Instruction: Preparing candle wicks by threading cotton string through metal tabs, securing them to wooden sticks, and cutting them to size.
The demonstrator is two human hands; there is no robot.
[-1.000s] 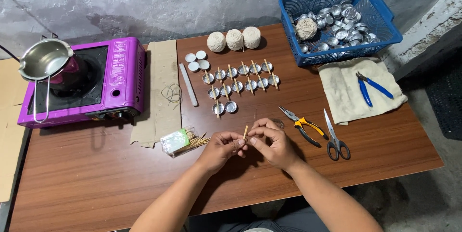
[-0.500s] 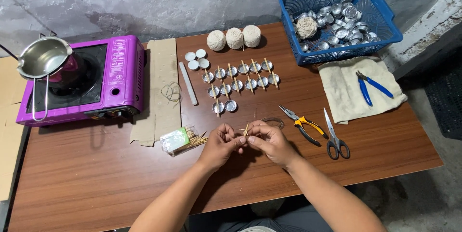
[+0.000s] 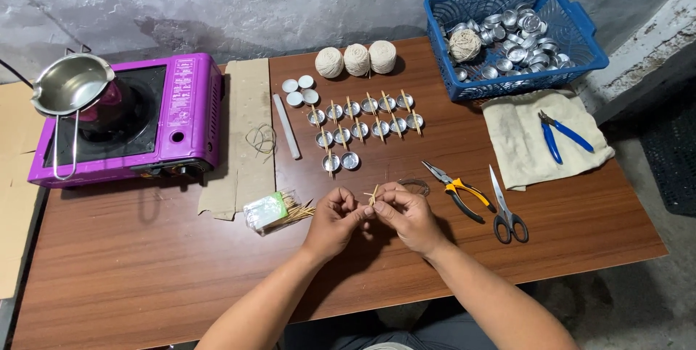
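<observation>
My left hand (image 3: pixel 333 219) and my right hand (image 3: pixel 411 216) meet over the wooden table (image 3: pixel 145 263), fingertips pinching a short wooden stick (image 3: pixel 373 196) with thin string around it. Beyond them stand rows of small metal cups (image 3: pixel 362 126) with sticks laid across them. A pack of wooden sticks (image 3: pixel 275 212) lies just left of my left hand.
A purple gas stove (image 3: pixel 130 129) with a steel pot (image 3: pixel 69 87) sits at the left. Three twine balls (image 3: pixel 357 60), a blue basket (image 3: pixel 573 38) of metal cups, yellow pliers (image 3: pixel 457 189), scissors (image 3: pixel 506 208) and blue pliers (image 3: pixel 562 136) on a cloth surround the hands.
The stick between my fingers went from upright to crossed with string around it. Both hands stayed in nearly the same place.
</observation>
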